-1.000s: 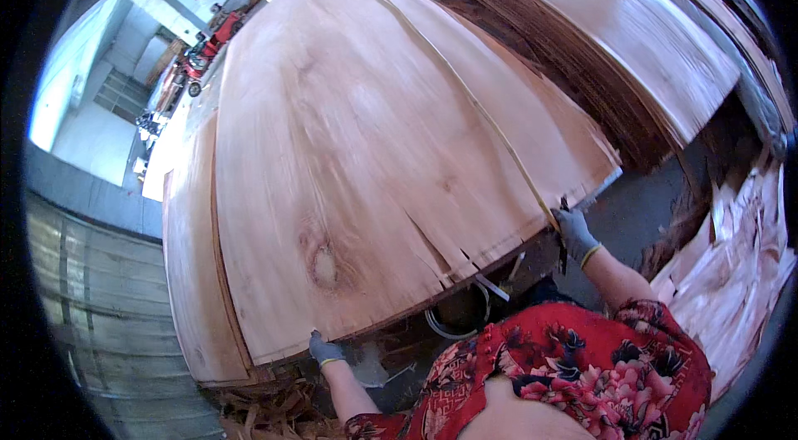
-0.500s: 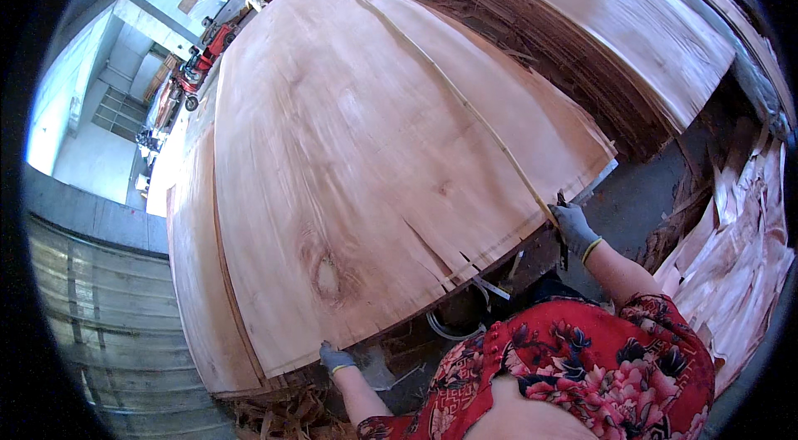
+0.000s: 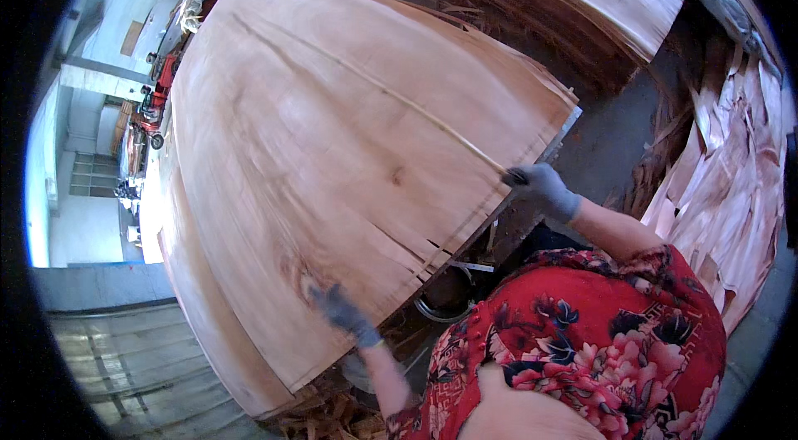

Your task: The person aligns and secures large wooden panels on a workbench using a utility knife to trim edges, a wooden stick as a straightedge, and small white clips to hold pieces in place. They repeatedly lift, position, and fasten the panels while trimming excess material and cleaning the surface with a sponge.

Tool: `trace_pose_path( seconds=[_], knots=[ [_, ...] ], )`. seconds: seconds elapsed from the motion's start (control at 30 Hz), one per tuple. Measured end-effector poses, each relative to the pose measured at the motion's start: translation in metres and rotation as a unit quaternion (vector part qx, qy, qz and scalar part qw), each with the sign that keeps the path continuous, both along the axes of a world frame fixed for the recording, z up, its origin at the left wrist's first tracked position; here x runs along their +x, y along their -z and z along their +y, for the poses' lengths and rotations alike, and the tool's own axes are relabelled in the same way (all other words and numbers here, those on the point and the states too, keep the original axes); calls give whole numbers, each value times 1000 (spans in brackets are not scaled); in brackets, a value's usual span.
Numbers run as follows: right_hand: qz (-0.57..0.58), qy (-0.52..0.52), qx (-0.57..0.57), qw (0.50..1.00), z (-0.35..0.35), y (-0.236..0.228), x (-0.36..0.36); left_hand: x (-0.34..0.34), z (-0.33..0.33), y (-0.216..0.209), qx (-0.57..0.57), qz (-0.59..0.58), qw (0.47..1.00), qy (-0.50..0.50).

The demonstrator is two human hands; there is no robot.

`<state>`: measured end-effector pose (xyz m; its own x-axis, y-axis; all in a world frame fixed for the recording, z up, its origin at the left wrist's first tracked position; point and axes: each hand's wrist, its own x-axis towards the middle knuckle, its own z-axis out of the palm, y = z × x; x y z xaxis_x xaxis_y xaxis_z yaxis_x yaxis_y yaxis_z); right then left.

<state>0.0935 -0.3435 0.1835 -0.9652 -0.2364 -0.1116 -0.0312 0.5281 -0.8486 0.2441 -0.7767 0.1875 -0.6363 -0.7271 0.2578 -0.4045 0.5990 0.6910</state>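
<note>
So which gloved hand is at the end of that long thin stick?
The right hand: the pale stick runs right up to it. The left hand is away from the stick, over the wood sheet near the knot.

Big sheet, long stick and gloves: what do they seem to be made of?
Big sheet: wood, pale and apparently unvarnished; grain, knots and splits at the near edge show it.
Long stick: probably bamboo or wood, being yellowish and slender, though plastic is possible.
Gloves: probably matte grey knitted fabric, judging by their snug fit; any coating is unclear.
</note>
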Motion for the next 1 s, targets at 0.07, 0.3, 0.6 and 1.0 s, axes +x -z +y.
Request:
trace_pose_path(
  seconds=[0.07,0.3,0.6,1.0],
  knots=[
    [-41,-18,17,999,-28,2,-33,-71,66,7,-205,-105,952,200],
    [5,-206,105,973,-61,4,-107,-154,165,76,-340,-229,845,344],
    [60,151,215,963,93,21,-201,-160,131,78,-209,-93,905,359],
    [-99,50,118,987,118,40,-233,-441,320,66,-383,-171,783,459]
  ],
)
